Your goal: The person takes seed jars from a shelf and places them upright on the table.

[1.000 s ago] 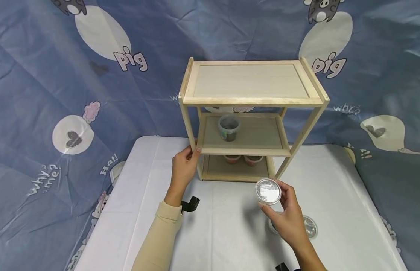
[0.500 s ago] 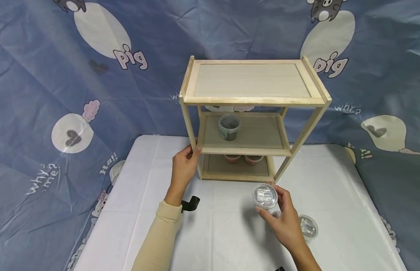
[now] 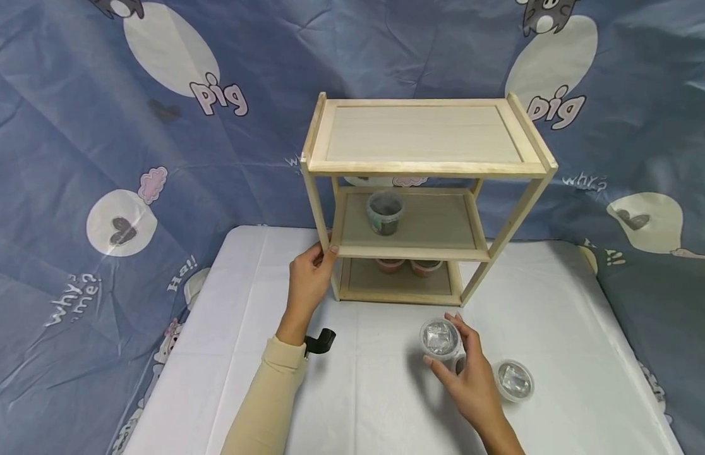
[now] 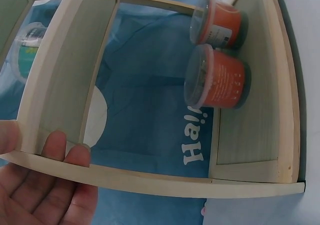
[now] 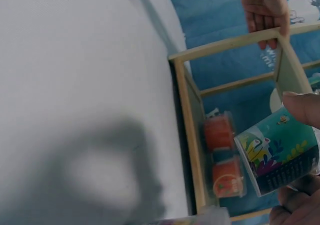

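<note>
My left hand (image 3: pixel 309 281) grips the left front post of a small three-tier wooden shelf rack (image 3: pixel 429 168) at middle-shelf height; the left wrist view shows its fingers wrapped round the frame (image 4: pixel 150 182). In front of the rack, my right hand (image 3: pixel 469 379) holds a lidded plastic tub (image 3: pixel 440 339) between thumb and fingers. Its teal label (image 5: pixel 280 150) with a colourful print shows in the right wrist view. A clear-lidded tub (image 3: pixel 514 380) stands on the table right of this hand, and another tub (image 3: pixel 459 363) is mostly hidden behind the hand.
One tub (image 3: pixel 385 218) stands on the left half of the middle shelf. Two tubs with red-orange labels, one left (image 3: pixel 390 266) and one right (image 3: pixel 426 269), sit on the bottom shelf. A white cloth (image 3: pixel 261 303) covers the table, and a blue printed curtain (image 3: pixel 261 164) hangs behind.
My right hand has moved the tub a little left and toward me, away from the rack, uncovering more of the tub on the right. My left hand stays on the post.
</note>
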A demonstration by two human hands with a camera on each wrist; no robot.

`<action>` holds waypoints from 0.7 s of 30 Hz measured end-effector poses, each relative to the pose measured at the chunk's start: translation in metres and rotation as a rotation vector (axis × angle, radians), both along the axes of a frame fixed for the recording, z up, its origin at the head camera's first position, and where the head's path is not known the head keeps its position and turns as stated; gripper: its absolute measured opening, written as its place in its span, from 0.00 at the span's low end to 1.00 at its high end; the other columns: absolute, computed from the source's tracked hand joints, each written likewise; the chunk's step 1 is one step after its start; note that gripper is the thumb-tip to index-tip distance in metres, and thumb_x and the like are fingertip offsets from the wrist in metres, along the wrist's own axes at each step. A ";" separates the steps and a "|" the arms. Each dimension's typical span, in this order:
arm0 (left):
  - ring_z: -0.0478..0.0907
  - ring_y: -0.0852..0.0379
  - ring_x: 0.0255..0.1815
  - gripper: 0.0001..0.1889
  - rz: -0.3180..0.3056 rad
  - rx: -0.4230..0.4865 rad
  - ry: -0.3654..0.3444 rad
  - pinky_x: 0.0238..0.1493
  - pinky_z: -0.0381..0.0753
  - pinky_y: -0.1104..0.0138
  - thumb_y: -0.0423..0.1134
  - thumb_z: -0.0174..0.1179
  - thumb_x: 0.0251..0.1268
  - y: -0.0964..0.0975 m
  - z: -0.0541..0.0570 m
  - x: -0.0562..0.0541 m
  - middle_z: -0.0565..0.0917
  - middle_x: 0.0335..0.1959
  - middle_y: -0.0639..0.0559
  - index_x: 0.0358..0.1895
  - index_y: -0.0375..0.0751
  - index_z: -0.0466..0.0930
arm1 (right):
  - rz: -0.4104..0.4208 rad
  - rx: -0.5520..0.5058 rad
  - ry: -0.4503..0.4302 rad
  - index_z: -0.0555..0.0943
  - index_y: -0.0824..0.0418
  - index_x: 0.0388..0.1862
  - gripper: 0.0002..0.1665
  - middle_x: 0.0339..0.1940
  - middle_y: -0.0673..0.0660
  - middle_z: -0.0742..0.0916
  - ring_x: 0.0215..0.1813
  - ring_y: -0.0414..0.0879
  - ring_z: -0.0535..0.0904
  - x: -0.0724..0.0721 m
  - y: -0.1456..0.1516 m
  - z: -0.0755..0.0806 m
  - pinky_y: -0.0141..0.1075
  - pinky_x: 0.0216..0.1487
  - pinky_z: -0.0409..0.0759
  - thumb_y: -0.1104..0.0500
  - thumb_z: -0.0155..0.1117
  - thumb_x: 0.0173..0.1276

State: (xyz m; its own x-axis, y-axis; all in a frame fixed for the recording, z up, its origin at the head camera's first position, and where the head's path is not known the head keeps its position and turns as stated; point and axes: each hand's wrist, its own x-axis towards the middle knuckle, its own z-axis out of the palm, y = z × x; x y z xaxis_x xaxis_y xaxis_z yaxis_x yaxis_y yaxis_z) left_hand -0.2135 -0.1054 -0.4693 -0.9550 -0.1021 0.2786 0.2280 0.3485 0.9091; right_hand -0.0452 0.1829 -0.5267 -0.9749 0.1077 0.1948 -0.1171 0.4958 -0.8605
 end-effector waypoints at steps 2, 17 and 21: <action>0.88 0.50 0.50 0.19 0.001 0.000 0.000 0.51 0.86 0.53 0.45 0.64 0.77 0.000 0.000 0.000 0.90 0.50 0.41 0.63 0.40 0.86 | -0.019 0.049 0.017 0.66 0.58 0.76 0.52 0.79 0.53 0.74 0.82 0.58 0.61 0.001 -0.002 -0.002 0.45 0.77 0.61 0.61 0.86 0.56; 0.88 0.50 0.51 0.19 -0.006 0.008 -0.025 0.52 0.86 0.54 0.46 0.63 0.77 0.000 -0.001 0.000 0.89 0.51 0.42 0.63 0.40 0.86 | -0.047 0.146 0.075 0.68 0.66 0.73 0.53 0.79 0.61 0.72 0.83 0.64 0.56 0.003 -0.005 -0.026 0.49 0.80 0.55 0.65 0.87 0.51; 0.88 0.49 0.51 0.20 -0.011 0.004 -0.016 0.52 0.86 0.54 0.46 0.64 0.77 0.000 0.000 0.000 0.89 0.51 0.41 0.63 0.39 0.85 | -0.060 0.169 0.078 0.68 0.67 0.74 0.53 0.78 0.64 0.72 0.82 0.66 0.57 0.001 -0.006 -0.031 0.65 0.75 0.59 0.64 0.87 0.51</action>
